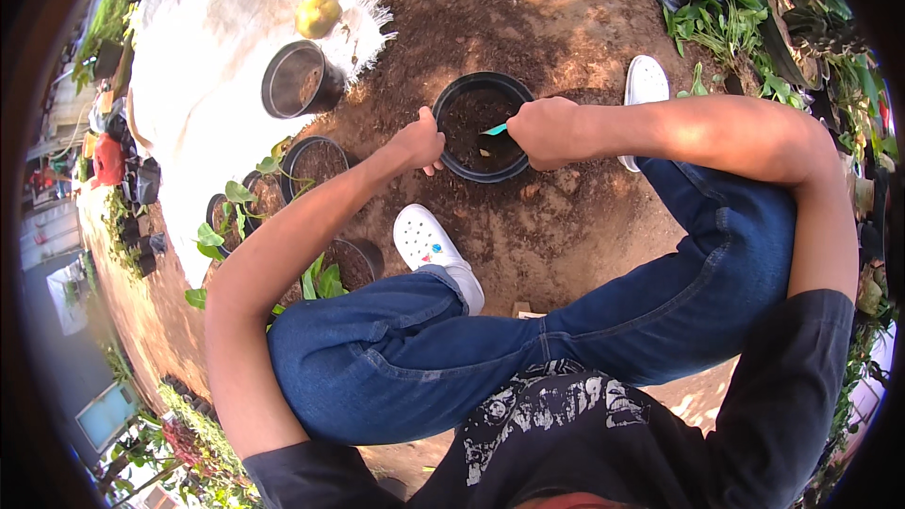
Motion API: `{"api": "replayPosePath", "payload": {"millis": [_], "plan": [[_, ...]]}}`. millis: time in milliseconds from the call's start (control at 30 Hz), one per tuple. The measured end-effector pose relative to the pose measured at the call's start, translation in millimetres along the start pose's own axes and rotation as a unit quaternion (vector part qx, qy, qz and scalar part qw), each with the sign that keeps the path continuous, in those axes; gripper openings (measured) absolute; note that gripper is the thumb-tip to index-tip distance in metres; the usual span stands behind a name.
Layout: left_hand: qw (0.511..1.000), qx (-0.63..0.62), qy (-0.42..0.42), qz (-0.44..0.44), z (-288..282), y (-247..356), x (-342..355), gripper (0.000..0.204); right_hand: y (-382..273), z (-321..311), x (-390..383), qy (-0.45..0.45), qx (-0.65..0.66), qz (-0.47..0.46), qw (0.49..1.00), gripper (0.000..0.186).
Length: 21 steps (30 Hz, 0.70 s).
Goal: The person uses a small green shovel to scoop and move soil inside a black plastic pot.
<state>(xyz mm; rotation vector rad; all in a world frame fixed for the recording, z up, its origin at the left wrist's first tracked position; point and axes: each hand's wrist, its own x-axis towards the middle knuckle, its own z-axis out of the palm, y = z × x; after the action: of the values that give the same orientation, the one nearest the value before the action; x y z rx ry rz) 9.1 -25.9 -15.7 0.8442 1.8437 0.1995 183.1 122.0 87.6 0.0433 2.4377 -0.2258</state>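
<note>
A round black plant pot (452,167) with dark soil in it stands on the ground in front of me. My left hand (420,142) is closed at the pot's left rim, thumb toward the opening. At the opposite rim, my right hand (547,133) is closed round a small teal hand trowel (495,130). Only a short teal part of that tool shows over the soil; its handle is hidden in my fist. A small pale piece lies on the soil under it.
Several black pots, some with leafy plants (236,191), stand left of me. An emptier black pot (304,81) and a yellow-green round fruit (318,15) rest by a white woven sheet (217,28). My white clogs (429,236) flank the working spot; greenery (721,24) grows at the right.
</note>
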Motion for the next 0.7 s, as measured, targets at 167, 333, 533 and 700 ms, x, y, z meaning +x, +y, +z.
{"api": "replayPosePath", "payload": {"millis": [167, 333, 533, 700], "plan": [[1.000, 0.004, 0.012, -0.001, 2, -2, 1, 0.034, 13, -23, 9, -0.021, 0.132, 0.001, 0.991, 0.032], [1.000, -0.005, 0.006, -0.003, 1, -1, 3, 0.036, 9, 5, 10, -0.050, 0.110, -0.003, 0.993, 0.034], [1.000, -0.015, -0.009, -0.024, -2, 4, -4, 0.041, 7, -38, -2, -0.133, 0.208, 0.061, 0.967, 0.045], [0.998, -0.022, -0.017, -0.053, -2, 12, -9, 0.043, 20, -11, 12, -0.102, 0.170, 0.057, 0.979, 0.036]]}}
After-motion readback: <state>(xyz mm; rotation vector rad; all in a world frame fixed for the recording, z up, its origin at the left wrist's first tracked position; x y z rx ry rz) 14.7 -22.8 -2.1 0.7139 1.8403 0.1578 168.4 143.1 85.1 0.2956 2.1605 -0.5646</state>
